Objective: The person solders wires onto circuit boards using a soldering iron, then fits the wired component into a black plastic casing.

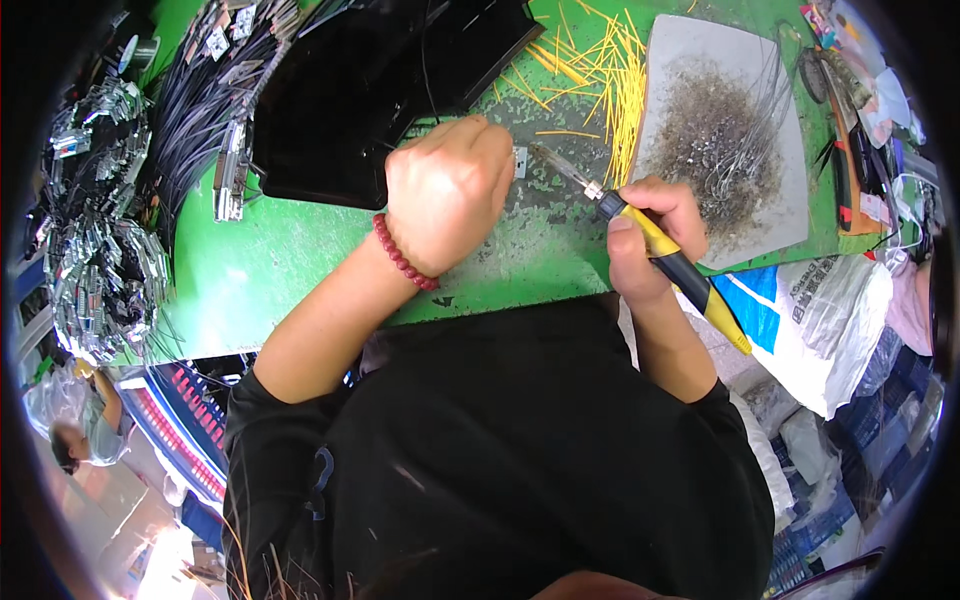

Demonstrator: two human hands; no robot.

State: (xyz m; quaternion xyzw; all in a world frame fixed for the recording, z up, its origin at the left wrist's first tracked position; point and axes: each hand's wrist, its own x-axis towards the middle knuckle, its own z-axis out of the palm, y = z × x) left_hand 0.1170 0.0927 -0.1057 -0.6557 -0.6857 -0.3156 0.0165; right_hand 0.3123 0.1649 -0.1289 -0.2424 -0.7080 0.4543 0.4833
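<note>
My right hand [655, 235] grips a yellow and black soldering iron [690, 278] between thumb and fingers. Its tip points left, close to a small silver metal plate [521, 162] with holes. That plate shows right beside the knuckles of my left hand [448, 185], which is closed, back upward, with a red bead bracelet [402, 255] at the wrist. The fingertips are hidden beneath it, so what they pinch cannot be made out. A thin black wire [426, 75] runs down toward this hand over a large black tray [330, 110].
Yellow thin tubes [622, 90] lie scattered at the back. To the right is a pale board [675, 50] with dark residue and fine wires. Black cables with metal ends [190, 110] and bundled metal parts [105, 270] crowd the left. White bags [825, 320] hang by the right edge.
</note>
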